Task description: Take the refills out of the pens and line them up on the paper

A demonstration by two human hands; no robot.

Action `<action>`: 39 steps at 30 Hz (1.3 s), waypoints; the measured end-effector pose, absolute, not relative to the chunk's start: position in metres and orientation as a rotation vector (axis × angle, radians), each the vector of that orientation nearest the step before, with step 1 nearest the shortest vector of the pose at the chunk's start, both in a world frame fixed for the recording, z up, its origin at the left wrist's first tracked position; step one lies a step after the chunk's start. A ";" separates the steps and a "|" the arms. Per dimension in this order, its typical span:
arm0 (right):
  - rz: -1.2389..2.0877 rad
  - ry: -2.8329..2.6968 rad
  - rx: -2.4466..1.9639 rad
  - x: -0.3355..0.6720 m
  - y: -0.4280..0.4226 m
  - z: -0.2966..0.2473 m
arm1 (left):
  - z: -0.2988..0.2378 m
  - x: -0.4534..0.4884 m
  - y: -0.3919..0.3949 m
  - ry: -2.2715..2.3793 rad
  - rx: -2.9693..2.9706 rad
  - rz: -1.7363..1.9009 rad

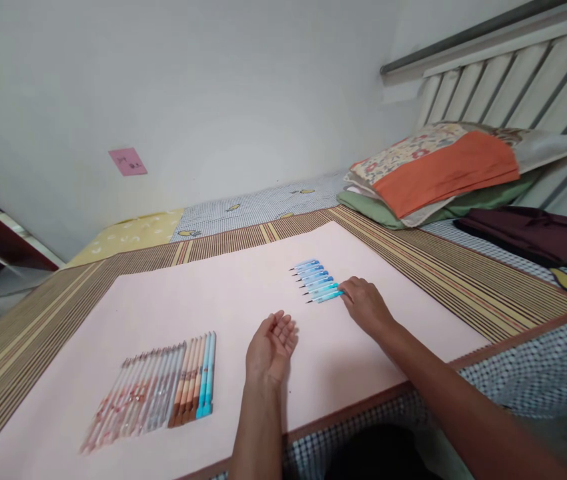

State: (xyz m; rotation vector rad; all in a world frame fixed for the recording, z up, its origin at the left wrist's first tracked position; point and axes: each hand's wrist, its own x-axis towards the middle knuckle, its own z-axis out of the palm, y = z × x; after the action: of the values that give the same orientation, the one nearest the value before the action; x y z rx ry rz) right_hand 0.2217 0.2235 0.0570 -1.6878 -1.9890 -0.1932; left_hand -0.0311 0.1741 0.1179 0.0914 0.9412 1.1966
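Note:
My right hand has its thumb and fingers closed around the end of a turquoise pen, the nearest in a short row. Beyond that pen lie several blue-and-white pens side by side, their dark tips toward the left. My left hand rests palm up on the pale pink sheet, fingers loosely bent and nothing in it. Left of that hand is a larger row of slim pens, running from reddish-white and grey to orange-brown and light blue.
A striped mat lies under the sheet, over checked bedding. Folded pillows and cloths are stacked at the right by a white slatted headboard, near a dark maroon cloth item. A pink note is on the wall.

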 end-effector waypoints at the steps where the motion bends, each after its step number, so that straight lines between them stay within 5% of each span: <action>1: -0.205 -1.984 -1.678 0.219 0.222 0.058 | 0.118 -0.031 0.174 0.941 0.091 1.196; 20: -0.222 -1.938 -1.623 0.173 0.210 0.069 | 0.114 -0.033 0.176 0.921 0.088 1.199; 29: 0.107 -1.781 -1.255 0.161 0.082 0.090 | 0.108 -0.033 0.169 0.919 0.122 1.200; 34: 0.482 -1.885 -1.294 0.153 0.009 0.057 | 0.110 -0.038 0.145 0.781 0.208 1.298; 39: 0.471 -2.195 -1.431 0.148 -0.008 0.017 | 0.100 -0.054 0.091 0.826 0.451 1.398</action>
State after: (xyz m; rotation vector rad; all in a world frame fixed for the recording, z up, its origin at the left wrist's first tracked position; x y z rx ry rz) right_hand 0.1483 -0.0075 0.0170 -1.4307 -2.1949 0.4708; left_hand -0.0536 0.0905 0.0997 0.4515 0.8256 1.3981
